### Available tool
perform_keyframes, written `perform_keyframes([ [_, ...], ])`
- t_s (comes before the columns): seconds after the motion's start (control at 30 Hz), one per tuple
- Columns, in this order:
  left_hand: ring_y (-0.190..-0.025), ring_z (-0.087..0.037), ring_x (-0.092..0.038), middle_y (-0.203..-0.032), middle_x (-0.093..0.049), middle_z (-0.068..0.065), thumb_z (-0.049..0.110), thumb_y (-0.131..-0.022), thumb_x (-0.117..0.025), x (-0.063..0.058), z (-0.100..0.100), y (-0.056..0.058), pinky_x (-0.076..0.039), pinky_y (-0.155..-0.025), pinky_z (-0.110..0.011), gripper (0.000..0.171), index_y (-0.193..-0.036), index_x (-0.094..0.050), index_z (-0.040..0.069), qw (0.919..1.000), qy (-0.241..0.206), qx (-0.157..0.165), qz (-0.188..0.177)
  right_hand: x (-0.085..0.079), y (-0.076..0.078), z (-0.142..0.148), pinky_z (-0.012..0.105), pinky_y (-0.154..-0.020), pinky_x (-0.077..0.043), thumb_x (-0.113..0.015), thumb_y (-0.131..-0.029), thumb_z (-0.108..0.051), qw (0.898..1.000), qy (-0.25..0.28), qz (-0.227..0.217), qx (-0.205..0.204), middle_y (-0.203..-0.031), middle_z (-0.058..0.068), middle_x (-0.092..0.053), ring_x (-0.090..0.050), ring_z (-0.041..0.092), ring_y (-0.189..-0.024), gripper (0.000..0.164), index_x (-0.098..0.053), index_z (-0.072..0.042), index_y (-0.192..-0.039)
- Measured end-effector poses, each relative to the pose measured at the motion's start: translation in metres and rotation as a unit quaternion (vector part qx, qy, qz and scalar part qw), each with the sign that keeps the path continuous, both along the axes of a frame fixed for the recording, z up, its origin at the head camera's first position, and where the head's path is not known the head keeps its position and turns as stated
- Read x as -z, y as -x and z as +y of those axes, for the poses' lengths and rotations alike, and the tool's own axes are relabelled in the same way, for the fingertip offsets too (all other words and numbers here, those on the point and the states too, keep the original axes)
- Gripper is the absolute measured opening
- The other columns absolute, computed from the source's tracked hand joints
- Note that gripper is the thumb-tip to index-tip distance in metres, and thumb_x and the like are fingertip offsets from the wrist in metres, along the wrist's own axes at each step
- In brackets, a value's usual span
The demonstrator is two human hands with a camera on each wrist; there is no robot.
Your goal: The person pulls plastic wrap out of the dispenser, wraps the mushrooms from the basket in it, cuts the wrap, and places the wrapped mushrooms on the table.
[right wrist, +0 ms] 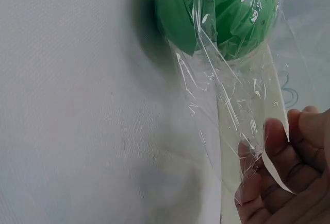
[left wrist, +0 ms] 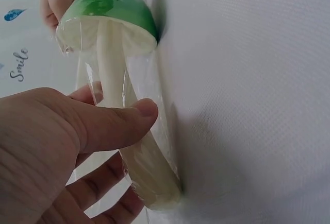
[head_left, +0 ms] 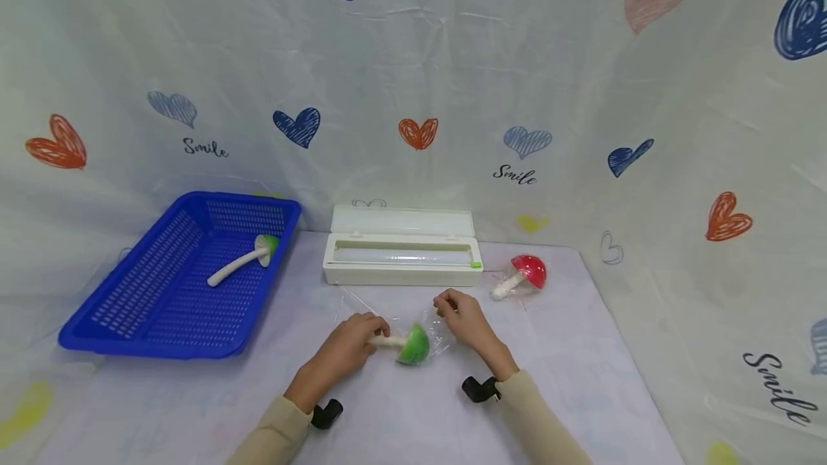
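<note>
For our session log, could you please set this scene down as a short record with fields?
held item: green-domed, white-stemmed toy mushroom in clear plastic film
left hand: grips its stem
right hand: curled fingers touch the film's loose end; grip unclear
left side: blue perforated plastic basket holding another green-capped mushroom
behind hands: white oblong box, lid open, pale roll inside
right of box: red-capped, white-stemmed mushroom in clear film

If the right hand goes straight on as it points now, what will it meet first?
The right hand would probably meet the white box first, on its near side; depth is unclear.
</note>
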State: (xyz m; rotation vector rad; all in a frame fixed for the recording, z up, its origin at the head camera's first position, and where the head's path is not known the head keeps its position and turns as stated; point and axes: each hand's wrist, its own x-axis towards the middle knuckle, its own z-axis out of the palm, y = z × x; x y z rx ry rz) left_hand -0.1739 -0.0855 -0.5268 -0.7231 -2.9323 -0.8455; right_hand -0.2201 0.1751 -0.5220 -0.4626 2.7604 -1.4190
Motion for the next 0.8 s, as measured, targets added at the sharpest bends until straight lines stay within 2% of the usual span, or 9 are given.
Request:
perform_keyframes([
  [0.13,-0.092,-0.015,-0.062,-0.096,-0.067,0.007,-0.008,-0.078,-0.082,0.001,0.0,0.001,-0.053,-0.08,-0.036,0.037,-0.099,-0.069,0.02,1.0,-0.007,0.001,-0.005,0.001,0.0,-0.002,0.027,-0.074,-0.054,-0.063,-0.104,-0.033,0.999,-0.036,-0.026,-0.022,-0.089,0.001,-0.074,-0.067,0.01,-0.084,0.027,-0.074,-0.01,-0.094],
  [0.27,-0.092,-0.015,-0.062,-0.097,-0.067,0.006,-0.008,-0.079,-0.081,0.0,0.001,0.001,-0.054,-0.08,-0.036,0.036,-0.1,-0.069,0.019,0.9998,-0.009,0.004,-0.015,0.002,0.001,-0.003,0.024,-0.066,-0.053,-0.071,-0.098,-0.023,0.998,-0.057,-0.012,-0.034,-0.084,0.001,-0.073,-0.062,0.007,-0.075,0.016,-0.074,-0.01,-0.09],
  [0.33,-0.092,-0.015,-0.062,-0.097,-0.067,0.006,-0.008,-0.079,-0.081,0.0,0.001,0.0,-0.054,-0.08,-0.037,0.036,-0.1,-0.069,0.018,0.9998,-0.01,0.005,-0.015,0.002,0.003,-0.001,0.023,-0.062,-0.051,-0.071,-0.097,-0.015,0.999,-0.047,0.006,-0.01,-0.081,0.002,-0.072,-0.06,0.006,-0.07,0.011,-0.074,-0.008,-0.09],
  [0.47,-0.09,-0.014,-0.061,-0.094,-0.066,0.008,-0.009,-0.077,-0.081,-0.001,-0.002,-0.001,-0.053,-0.08,-0.036,0.037,-0.099,-0.069,0.019,0.9997,-0.013,0.008,-0.02,0.001,0.007,0.009,0.022,-0.058,-0.048,-0.071,-0.096,-0.008,0.997,-0.026,0.035,0.07,-0.077,0.005,-0.07,-0.058,0.007,-0.066,0.009,-0.072,-0.006,-0.088],
  [0.57,-0.087,-0.012,-0.059,-0.092,-0.065,0.008,-0.01,-0.078,-0.081,-0.003,-0.006,0.0,-0.052,-0.079,-0.035,0.038,-0.099,-0.069,0.019,0.9981,-0.031,0.01,-0.053,0.0,0.009,0.016,0.023,-0.056,-0.048,-0.071,-0.095,-0.005,0.992,-0.02,0.047,0.118,-0.075,0.007,-0.068,-0.057,0.01,-0.065,0.009,-0.071,-0.003,-0.086],
  [0.7,-0.084,-0.011,-0.057,-0.091,-0.065,0.008,-0.01,-0.082,-0.076,-0.006,-0.01,0.002,-0.052,-0.079,-0.036,0.034,-0.101,-0.07,0.018,0.9931,-0.047,0.006,-0.107,0.0,0.009,0.022,0.024,-0.053,-0.046,-0.071,-0.094,-0.006,0.99,-0.024,0.028,0.136,-0.072,0.006,-0.066,-0.055,0.011,-0.062,0.009,-0.071,-0.001,-0.086],
  [0.8,-0.085,-0.012,-0.057,-0.092,-0.065,0.007,-0.011,-0.085,-0.073,-0.009,-0.011,0.003,-0.052,-0.08,-0.036,0.033,-0.104,-0.071,0.016,0.9905,-0.049,0.011,-0.128,-0.002,0.007,0.024,0.024,-0.053,-0.045,-0.07,-0.095,-0.007,0.988,-0.027,0.003,0.149,-0.072,0.006,-0.066,-0.054,0.011,-0.061,0.01,-0.071,-0.001,-0.087],
])
